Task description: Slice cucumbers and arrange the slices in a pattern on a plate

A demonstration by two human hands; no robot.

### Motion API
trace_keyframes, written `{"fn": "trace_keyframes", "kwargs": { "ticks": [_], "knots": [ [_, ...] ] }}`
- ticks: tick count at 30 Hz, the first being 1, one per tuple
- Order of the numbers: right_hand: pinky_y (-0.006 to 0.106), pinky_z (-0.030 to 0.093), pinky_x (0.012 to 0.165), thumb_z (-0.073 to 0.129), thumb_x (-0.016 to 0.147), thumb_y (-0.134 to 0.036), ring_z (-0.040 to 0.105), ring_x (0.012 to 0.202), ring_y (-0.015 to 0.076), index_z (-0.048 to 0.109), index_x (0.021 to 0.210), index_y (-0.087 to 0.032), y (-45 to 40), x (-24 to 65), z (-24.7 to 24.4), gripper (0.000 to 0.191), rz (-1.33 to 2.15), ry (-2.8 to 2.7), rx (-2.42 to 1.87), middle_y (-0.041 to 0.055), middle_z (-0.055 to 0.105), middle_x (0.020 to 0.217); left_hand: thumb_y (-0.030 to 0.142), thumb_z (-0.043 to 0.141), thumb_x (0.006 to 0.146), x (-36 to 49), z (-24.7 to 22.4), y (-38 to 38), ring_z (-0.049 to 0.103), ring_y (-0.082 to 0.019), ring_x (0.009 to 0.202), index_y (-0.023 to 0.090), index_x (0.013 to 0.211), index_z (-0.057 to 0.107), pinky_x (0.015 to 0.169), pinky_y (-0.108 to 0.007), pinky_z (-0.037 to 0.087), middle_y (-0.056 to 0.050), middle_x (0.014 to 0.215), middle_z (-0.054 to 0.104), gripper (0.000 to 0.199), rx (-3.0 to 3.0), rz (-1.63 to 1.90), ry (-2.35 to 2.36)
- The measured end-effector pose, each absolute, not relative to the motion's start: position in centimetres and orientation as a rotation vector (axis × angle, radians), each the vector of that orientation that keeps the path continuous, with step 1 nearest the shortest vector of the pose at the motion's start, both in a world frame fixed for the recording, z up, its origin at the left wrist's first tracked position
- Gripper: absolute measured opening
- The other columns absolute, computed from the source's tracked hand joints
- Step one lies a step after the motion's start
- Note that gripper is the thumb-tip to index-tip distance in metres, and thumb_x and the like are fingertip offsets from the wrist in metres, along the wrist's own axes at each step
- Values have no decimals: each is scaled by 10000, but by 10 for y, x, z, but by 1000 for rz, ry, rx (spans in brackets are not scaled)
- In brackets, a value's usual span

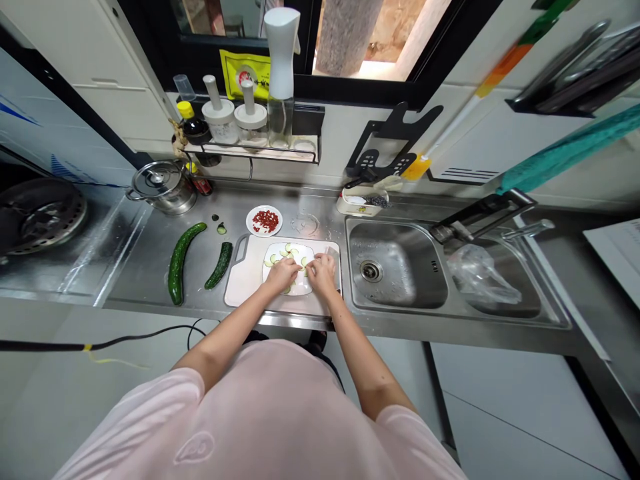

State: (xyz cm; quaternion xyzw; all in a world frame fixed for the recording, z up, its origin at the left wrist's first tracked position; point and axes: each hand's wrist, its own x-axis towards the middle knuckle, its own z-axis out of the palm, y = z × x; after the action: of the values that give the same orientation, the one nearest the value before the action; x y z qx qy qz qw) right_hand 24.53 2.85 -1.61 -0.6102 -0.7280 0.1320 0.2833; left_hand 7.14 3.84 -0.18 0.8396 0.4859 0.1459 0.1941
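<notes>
Cucumber slices (pixel 289 249), thin and pale-green half-moons, lie in a loose curve along the edge of a white oval plate (pixel 311 261), directly under your hands. Your left hand (pixel 283 275) and your right hand (pixel 321 273) stand close together over this plate, both narrow, with the fingertips pinched downward. I cannot tell if they hold a slice, because the fingers cover that spot. The plate sits on a white plastic cutting board (pixel 245 283), probably so the work stays on one flat, clean surface. Left of your left hand lie a long dark-green whole cucumber (pixel 179 263) and a shorter dark-green cucumber piece (pixel 219 265), within easy reach on the brushed steel counter (pixel 135 270). Ahead of your hands stands a small round white plate (pixel 251 221) with red dried berries (pixel 265 221). Right of your right hand is a steel sink basin (pixel 395 263), placed near for rinsing, it seems.
</notes>
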Motion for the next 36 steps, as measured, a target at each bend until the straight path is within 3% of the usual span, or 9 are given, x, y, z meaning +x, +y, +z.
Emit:
{"fn": "trace_keyframes", "kwargs": {
  "ticks": [18,36],
  "knots": [
    [381,323,909,511,849,-248,322,1121,263,645,774,-190,30,242,-12,164,276,-2103,-1733,91,488,1180,205,421,883,81,3,41,473,-199,952,242,1079,657,765,-285,385,-71,965,569,309,2398,227,1399],
    [401,324,912,534,824,-254,320,1130,279,632,809,-198,32,243,-16,114,257,-2040,-1765,101,469,1164,211,423,885,84,-4,41,463,-191,953,236,1040,660,783,-282,386,-71,958,537,284,2426,224,1384]
  ]
}}
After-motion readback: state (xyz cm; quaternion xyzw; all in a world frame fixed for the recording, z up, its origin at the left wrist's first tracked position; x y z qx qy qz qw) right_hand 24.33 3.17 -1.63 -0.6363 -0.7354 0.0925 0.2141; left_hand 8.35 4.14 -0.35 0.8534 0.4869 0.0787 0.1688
